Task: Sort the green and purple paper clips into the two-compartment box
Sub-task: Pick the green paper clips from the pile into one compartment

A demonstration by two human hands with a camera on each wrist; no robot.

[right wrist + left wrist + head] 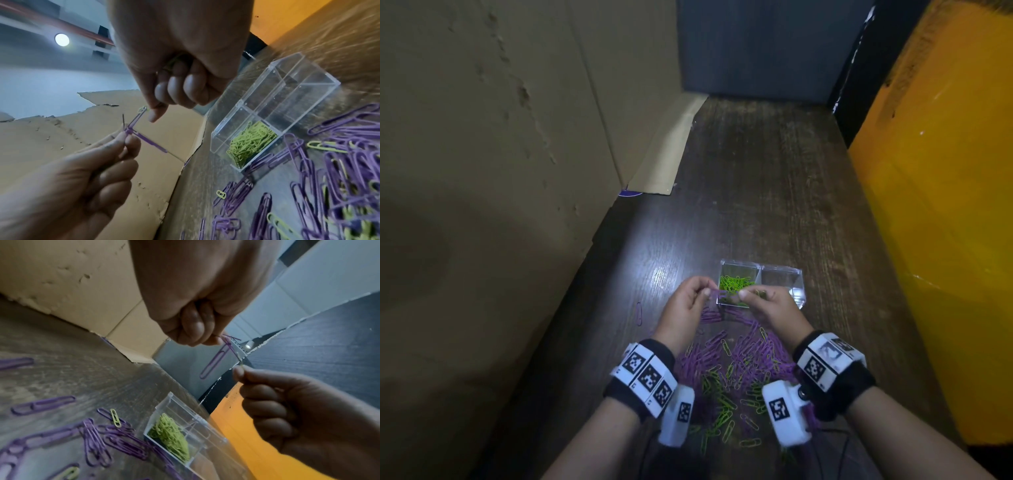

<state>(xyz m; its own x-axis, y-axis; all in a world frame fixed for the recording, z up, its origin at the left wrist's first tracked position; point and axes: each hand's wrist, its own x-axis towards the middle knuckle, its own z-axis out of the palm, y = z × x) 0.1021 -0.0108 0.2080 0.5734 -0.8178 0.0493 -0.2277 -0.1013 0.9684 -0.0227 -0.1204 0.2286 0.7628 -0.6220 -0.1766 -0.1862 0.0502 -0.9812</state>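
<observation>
Our left hand [683, 301] pinches linked purple clips [141, 128]; our right hand [767, 303] pinches a green clip [142, 109] hooked onto them. If we tug too sharply, the tangle may spring loose — dropping purple clips into the green compartment [736, 284] just below our fingers.

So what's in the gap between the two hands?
Linked clips: the left hand pinches purple paper clips, and a small green clip at the right hand hooks onto them. The right wrist view shows it best.
</observation>
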